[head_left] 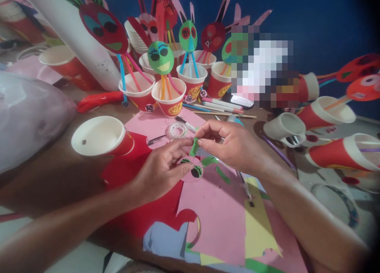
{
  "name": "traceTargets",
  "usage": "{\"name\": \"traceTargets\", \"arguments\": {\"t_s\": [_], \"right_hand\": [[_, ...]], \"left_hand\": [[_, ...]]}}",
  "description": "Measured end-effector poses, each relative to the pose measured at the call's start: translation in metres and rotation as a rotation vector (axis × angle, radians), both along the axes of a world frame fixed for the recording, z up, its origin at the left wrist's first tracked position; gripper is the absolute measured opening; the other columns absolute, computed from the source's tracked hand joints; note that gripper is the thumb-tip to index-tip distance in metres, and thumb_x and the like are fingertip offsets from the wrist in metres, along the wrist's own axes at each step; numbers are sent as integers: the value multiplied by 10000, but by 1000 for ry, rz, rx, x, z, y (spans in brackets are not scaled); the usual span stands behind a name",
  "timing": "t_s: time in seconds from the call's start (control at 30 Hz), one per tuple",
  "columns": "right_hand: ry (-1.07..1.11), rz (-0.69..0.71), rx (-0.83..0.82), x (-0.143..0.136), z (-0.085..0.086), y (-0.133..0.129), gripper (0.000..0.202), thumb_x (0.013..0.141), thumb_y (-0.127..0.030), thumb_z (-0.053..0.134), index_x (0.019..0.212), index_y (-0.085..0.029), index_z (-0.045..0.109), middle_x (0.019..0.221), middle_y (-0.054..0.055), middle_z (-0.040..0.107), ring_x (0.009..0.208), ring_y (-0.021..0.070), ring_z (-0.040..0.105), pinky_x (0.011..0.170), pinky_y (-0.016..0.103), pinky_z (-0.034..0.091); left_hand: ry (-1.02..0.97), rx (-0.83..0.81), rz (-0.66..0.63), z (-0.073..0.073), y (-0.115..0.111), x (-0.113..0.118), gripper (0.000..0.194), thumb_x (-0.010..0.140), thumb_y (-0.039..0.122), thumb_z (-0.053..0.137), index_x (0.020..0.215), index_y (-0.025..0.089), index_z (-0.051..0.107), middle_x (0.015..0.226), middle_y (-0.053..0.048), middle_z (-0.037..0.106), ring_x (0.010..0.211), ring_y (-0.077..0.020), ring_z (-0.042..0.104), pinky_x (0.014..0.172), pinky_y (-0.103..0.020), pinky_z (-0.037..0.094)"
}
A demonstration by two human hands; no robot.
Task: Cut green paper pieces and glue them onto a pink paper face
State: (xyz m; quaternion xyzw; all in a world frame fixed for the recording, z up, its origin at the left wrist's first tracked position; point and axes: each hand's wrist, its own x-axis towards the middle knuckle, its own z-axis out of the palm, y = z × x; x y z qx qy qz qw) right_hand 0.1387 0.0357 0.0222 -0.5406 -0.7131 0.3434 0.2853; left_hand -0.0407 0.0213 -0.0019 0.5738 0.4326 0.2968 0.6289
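A pink paper face point(190, 175) with green and black eyes lies over the pink and red sheets. My left hand point(162, 166) grips it, thumb on its front near an eye and fingers at its upper edge. My right hand point(228, 142) pinches a narrow green paper strip point(194, 147) between thumb and index finger, at the face's top edge. Whether the strip is attached there cannot be made out. Another green strip point(210, 161) lies just right of the face, and a green scrap point(222, 174) rests on the pink sheet point(213, 217).
A tape roll point(177, 130) and a marker point(186, 124) lie beyond my hands. Decorated paper cups point(170, 100) with faces on straws stand behind. An empty cup point(97, 136) lies left, a white mug point(284, 129) right, and a brush point(246, 189) near my right forearm.
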Motion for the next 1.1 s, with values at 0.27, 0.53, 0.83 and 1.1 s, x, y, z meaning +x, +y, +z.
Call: {"name": "traceTargets", "arguments": {"t_s": [0.27, 0.53, 0.83, 1.1], "right_hand": [[-58, 21, 11, -1, 4, -3, 122, 750, -129, 561, 781, -220, 635, 652, -78, 641, 553, 76, 559, 510, 176, 379], [-79, 47, 32, -2, 5, -3, 117, 750, -115, 556, 785, -209, 617, 663, -76, 641, 556, 64, 552, 510, 165, 386], [-89, 68, 0, -2, 4, -4, 131, 763, -113, 540, 804, -223, 598, 681, -84, 633, 594, 68, 571, 544, 175, 402], [-127, 69, 4, -1, 7, -4, 132, 758, -110, 545, 803, -220, 599, 683, -79, 634, 600, 74, 572, 550, 186, 400]], "left_hand": [[-67, -89, 43, 2, 1, 3, 273, 705, 92, 627, 964, 175, 605, 612, 39, 648, 471, -68, 557, 403, -126, 373], [18, -65, -30, 4, 2, 2, 248, 742, 102, 573, 974, 189, 574, 660, 60, 625, 454, -41, 526, 356, -115, 345], [54, -48, -32, 3, 0, 1, 108, 755, 118, 580, 828, 196, 581, 563, 92, 588, 333, -9, 392, 332, -126, 304], [112, -48, -13, 1, 1, 0, 65, 758, 173, 600, 799, 195, 554, 440, 119, 511, 290, -10, 361, 301, -141, 239]]}}
